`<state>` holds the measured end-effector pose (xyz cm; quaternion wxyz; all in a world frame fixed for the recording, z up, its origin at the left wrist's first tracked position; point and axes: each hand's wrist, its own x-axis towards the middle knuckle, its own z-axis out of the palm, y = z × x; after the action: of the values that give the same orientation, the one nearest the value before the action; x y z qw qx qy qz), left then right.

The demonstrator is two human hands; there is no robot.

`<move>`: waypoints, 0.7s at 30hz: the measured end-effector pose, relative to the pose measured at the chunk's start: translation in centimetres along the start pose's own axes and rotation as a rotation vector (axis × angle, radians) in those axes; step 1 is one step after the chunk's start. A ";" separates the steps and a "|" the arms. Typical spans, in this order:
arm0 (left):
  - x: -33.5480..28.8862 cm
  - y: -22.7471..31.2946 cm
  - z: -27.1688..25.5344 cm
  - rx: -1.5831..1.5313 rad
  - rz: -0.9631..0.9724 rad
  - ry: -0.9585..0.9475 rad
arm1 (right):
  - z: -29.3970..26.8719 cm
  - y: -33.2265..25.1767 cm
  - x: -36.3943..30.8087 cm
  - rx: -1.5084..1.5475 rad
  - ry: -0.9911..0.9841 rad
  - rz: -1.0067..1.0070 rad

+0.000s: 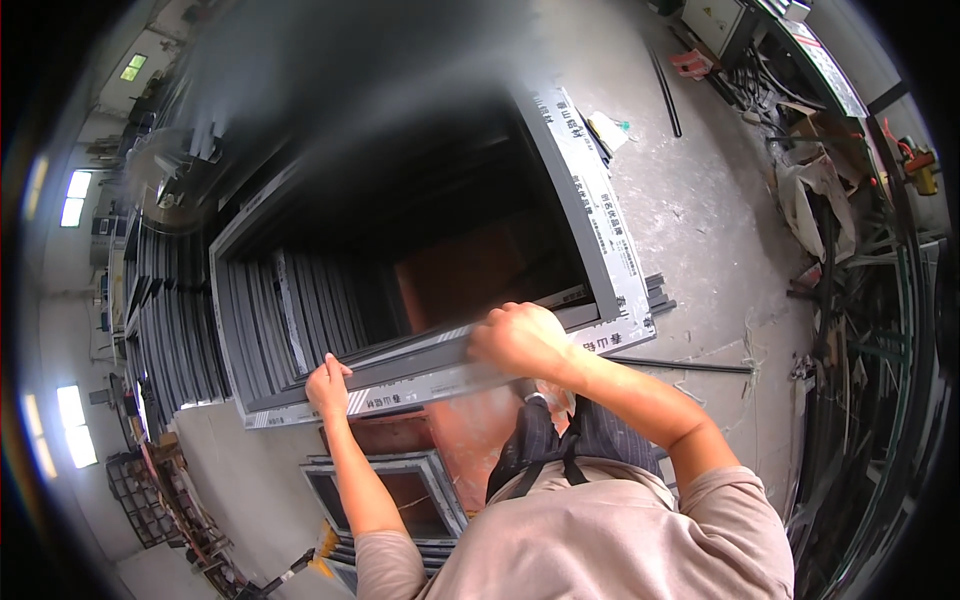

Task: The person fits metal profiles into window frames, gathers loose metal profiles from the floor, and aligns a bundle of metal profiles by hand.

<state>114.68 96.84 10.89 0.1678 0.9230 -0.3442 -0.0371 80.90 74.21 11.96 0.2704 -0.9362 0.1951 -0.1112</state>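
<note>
1. The frame – large, dark grey, four-sided, with printed white film along its outer edges – lies in front of the person, its near side just beyond the body. A dark blur hides much of its far side.
2. A narrow dark strip runs along that near side, between and under the hands.
3. The left hand is at the strip's left part, thumb and forefinger close together on it; I cannot tell whether they pinch it or only press.
4. The right hand is curled over the near side, close to the right corner, slightly blurred; whether it grasps the strip is hidden.
5. Left of the frame, many dark bars stand in close rows.
6. Below the near side, beside the person's left forearm, are smaller window frames, one on another.
7. To the right, a long black bar lies on the grey floor.
8. Farther right, a whitish bag hangs among cluttered racks – more long bars stand below it.
</note>
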 end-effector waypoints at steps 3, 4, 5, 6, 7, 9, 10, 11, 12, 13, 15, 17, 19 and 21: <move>-0.1 1.0 -0.3 -0.027 -0.021 0.006 | -0.1 -0.1 0.1 0.023 -0.027 0.026; 0.0 0.9 -0.3 -0.019 -0.005 0.016 | -0.1 -0.1 0.1 0.018 -0.019 0.028; 0.0 0.8 -0.3 -0.022 -0.005 0.021 | 0.2 -0.1 0.1 0.015 -0.018 0.024; -0.1 0.8 -0.3 0.002 0.003 0.034 | 0.7 0.0 0.0 -0.004 0.035 0.008; -0.2 0.7 -0.3 0.025 0.013 0.046 | 0.7 -0.2 0.0 -0.023 0.088 -0.005; -0.3 0.1 -0.2 0.032 0.083 0.113 | 0.4 -0.4 -0.1 -0.042 0.110 -0.025; -0.3 -0.2 -0.1 0.041 0.155 0.176 | 0.1 -0.6 -0.1 -0.059 0.133 -0.039; -0.3 -0.4 -0.1 0.037 0.165 0.174 | 0.2 -0.8 -0.3 -0.064 0.138 -0.031; -0.4 -0.7 -0.1 0.054 0.237 0.273 | 0.6 -0.9 -0.5 -0.084 0.191 -0.052; -0.3 -0.5 0.0 0.067 0.311 0.372 | 0.6 -1.0 -0.6 -0.109 0.246 -0.071; -0.5 -0.3 0.1 0.010 0.417 0.432 | 0.5 -1.5 -1.3 -0.170 0.315 -0.088; -0.7 -0.5 0.5 -0.044 0.485 0.529 | 0.3 -2.2 -2.6 -0.244 0.383 -0.078; -1.0 -0.2 0.4 -0.095 0.502 0.539 | 0.2 -3.2 -3.9 -0.312 0.520 -0.122; -1.0 1.7 -0.9 -0.091 0.613 0.627 | -0.5 -4.6 -6.3 -0.310 0.534 -0.018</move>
<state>113.01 96.54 12.25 0.3078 0.7365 -0.5327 0.2811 76.51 80.24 14.28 0.0627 -0.9056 0.2658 -0.3245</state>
